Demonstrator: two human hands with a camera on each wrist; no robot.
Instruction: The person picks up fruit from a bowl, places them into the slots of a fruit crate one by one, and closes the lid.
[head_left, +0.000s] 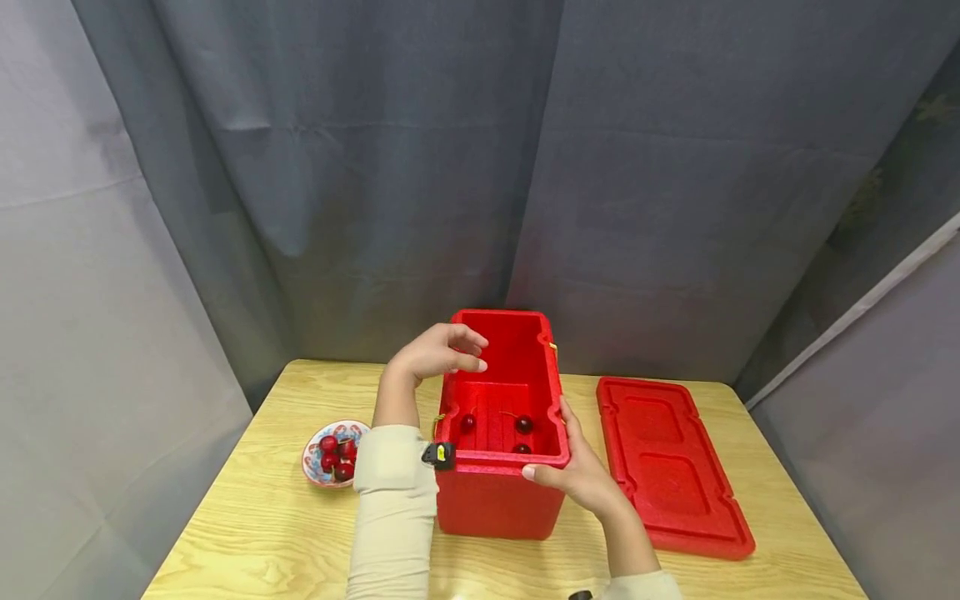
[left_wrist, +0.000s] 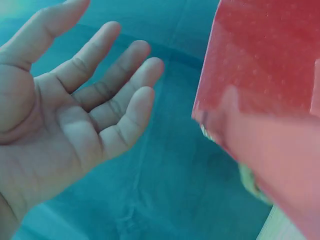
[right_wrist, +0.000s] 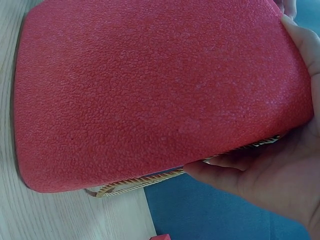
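A red foam box (head_left: pixel 495 504) stands lidless on the table, with dark red cherries (head_left: pixel 523 425) on its floor. My right hand (head_left: pixel 585 475) grips its near right corner, thumb on the front rim and fingers along the right side. In the right wrist view those fingers lie near a yellow rope handle (right_wrist: pixel 140 182). Raised over the box's left rim, my left hand (head_left: pixel 442 350) has loosely bent fingers. Its palm shows bare in the left wrist view, apart from the box wall (left_wrist: pixel 260 60). To the left, a patterned bowl (head_left: pixel 348 430) holds several cherries.
A red foam lid (head_left: pixel 667 458) lies flat on the table to the right of the box. The light wooden table (head_left: pixel 247 508) ends at a grey curtain (head_left: pixel 390 208) behind, and pale cloth hangs at both sides. My left forearm passes close to the bowl.
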